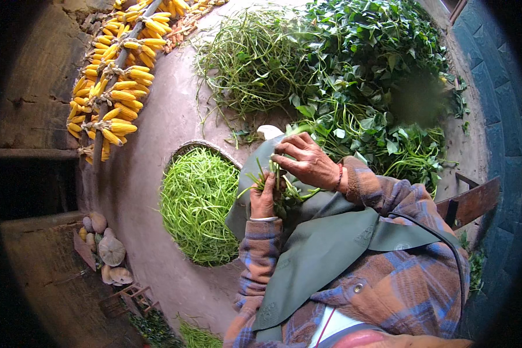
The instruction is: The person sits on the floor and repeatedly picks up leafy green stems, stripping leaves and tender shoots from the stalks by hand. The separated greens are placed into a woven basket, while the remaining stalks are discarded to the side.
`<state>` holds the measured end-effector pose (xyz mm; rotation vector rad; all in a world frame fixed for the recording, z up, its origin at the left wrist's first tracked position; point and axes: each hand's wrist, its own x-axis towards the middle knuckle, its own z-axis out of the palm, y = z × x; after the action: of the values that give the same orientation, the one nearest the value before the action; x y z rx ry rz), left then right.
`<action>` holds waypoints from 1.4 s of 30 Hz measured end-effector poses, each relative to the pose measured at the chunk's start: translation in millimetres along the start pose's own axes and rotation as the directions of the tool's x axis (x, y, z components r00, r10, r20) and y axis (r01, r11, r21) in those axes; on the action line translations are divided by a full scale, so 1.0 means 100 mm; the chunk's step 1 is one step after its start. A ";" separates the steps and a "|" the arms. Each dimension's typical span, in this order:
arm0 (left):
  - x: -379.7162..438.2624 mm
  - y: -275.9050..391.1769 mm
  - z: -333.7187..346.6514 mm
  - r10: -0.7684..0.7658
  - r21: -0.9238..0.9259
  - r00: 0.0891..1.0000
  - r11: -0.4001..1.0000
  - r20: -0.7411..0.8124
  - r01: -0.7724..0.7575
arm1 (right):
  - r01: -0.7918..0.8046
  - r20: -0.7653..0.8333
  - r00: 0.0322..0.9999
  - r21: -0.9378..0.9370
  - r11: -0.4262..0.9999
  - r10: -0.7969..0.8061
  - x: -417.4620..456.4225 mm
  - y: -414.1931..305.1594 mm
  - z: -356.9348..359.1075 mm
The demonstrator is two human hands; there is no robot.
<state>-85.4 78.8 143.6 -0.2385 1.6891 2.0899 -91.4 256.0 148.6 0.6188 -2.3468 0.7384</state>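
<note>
My left hand (pixel 263 200) is closed around a small bunch of green leafy stems (pixel 290 191), whose cut ends stick out past the thumb. Just above it, my right hand (pixel 311 161) pinches a green stem (pixel 275 165) between thumb and fingers. A blurred bit of leaf (pixel 299 129) shows beside the right knuckles. Both hands are over a dark green apron (pixel 322 243) spread across my lap. Left of them stands a round woven basket (pixel 206 143) heaped with bright green stripped stems (pixel 200 204).
A large heap of leafy vines (pixel 374 52) lies ahead, beside tangled bare stems (pixel 256 61). Corn cobs (pixel 122 95) hang from poles at the left wall. Pumpkins (pixel 112 251) sit below them near a small wooden frame (pixel 135 298). A wooden bench (pixel 474 202) is at the right.
</note>
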 end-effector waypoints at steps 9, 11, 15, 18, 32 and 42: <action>0.07 -0.05 0.10 0.152 0.168 0.988 0.974 -0.001 -0.149 | 0.022 -0.070 0.997 -0.112 0.993 -0.030 -0.17 0.07 -0.01; 0.13 -0.11 0.10 0.124 0.152 0.989 0.982 -0.080 -0.111 | -0.036 -0.037 0.999 -0.083 0.996 0.034 -0.15 0.07 0.01; 0.25 -0.11 0.16 -0.018 0.171 0.955 0.983 -0.298 0.072 | -0.368 0.291 0.901 0.114 0.923 0.323 -0.32 0.07 0.12; 0.43 -0.31 0.05 -0.033 -0.026 0.950 0.999 -0.311 0.026 | -0.454 0.366 0.849 0.139 0.880 0.381 -0.44 -0.03 0.14; 0.49 -0.15 -0.46 -0.068 -0.341 0.998 0.938 -0.016 0.059 | -0.622 0.330 0.531 0.777 0.095 0.780 -0.59 0.52 -0.64; 0.07 0.07 -0.21 -0.010 -0.050 0.990 0.999 0.143 0.017 | -0.406 0.030 0.907 0.323 0.855 0.420 -0.18 0.40 -0.22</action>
<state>-97.8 59.1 142.4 -0.1129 1.5487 2.0892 -93.2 303.5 137.6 0.2163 -2.3622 1.3375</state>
